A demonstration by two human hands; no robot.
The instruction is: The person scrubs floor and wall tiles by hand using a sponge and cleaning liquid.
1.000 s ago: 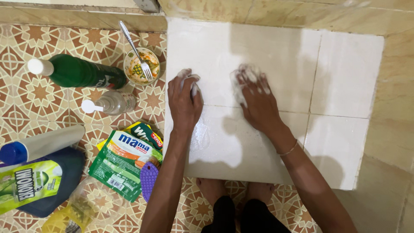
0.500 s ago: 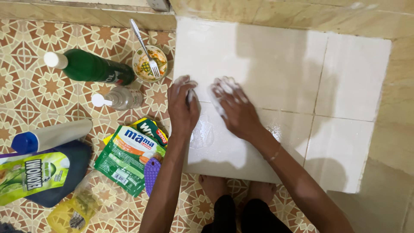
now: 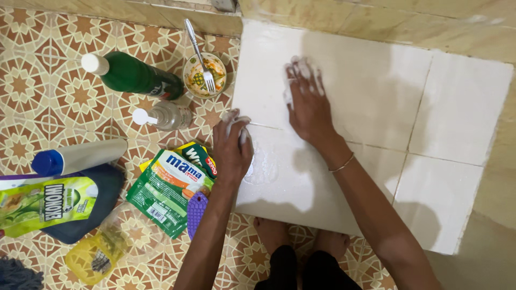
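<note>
A white tiled slab (image 3: 376, 96) lies on the patterned floor, wet and soapy near its left edge. My left hand (image 3: 232, 145) rests at that edge with its fingers curled around a small white foamy thing; what it is I cannot tell. My right hand (image 3: 309, 102) lies flat on the slab further from me, fingers spread and covered in white foam. A thin bangle (image 3: 342, 163) circles my right wrist. My bare feet (image 3: 271, 233) stand at the slab's near edge.
Left of the slab lie a green bottle (image 3: 137, 75), a small bowl with a fork (image 3: 204, 75), a clear pump bottle (image 3: 166, 115), green pouches (image 3: 166, 190), a purple scrubber (image 3: 196, 212), a blue-capped white bottle (image 3: 80, 157), a dark refill pouch (image 3: 59, 204) and a yellow bag (image 3: 94, 258).
My right hand slid left across the slab, then away from me toward its far left part. My left hand stayed curled at the slab's left edge.
</note>
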